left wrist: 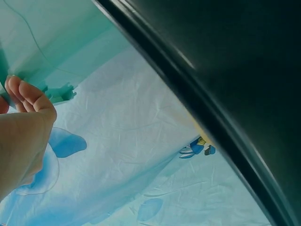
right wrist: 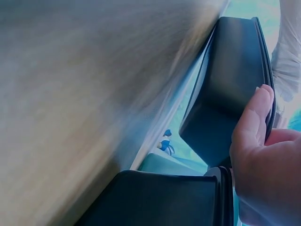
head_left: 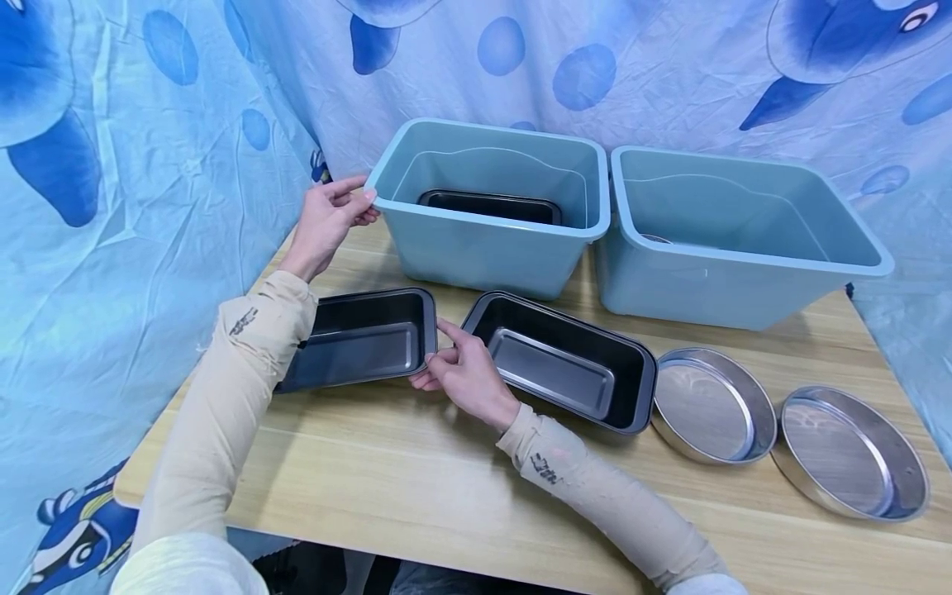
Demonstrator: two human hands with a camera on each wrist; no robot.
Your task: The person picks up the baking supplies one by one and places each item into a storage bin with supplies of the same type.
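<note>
My left hand (head_left: pixel 330 219) holds the left front corner of the left blue bin (head_left: pixel 476 256) by its rim, thumb on the near side. With thumb and fingers, my right hand (head_left: pixel 472 376) pinches the right end rim of a dark loaf pan (head_left: pixel 364 347). In the right wrist view, a gap shows between this loaf pan (right wrist: pixel 228 84) and the table. My left forearm hides its left end. Just right of my right hand lies a second loaf pan (head_left: pixel 554 372). Another loaf pan (head_left: pixel 491 207) sits inside the left bin, partly hidden by the front wall.
A second blue bin (head_left: pixel 699 285) stands right beside the first, with a bit of a shiny rim (head_left: pixel 656 239) inside. Two round metal cake pans (head_left: pixel 714 405) lie at the right of the wooden table (head_left: pixel 416 471). A patterned curtain (head_left: pixel 476 91) surrounds the table.
</note>
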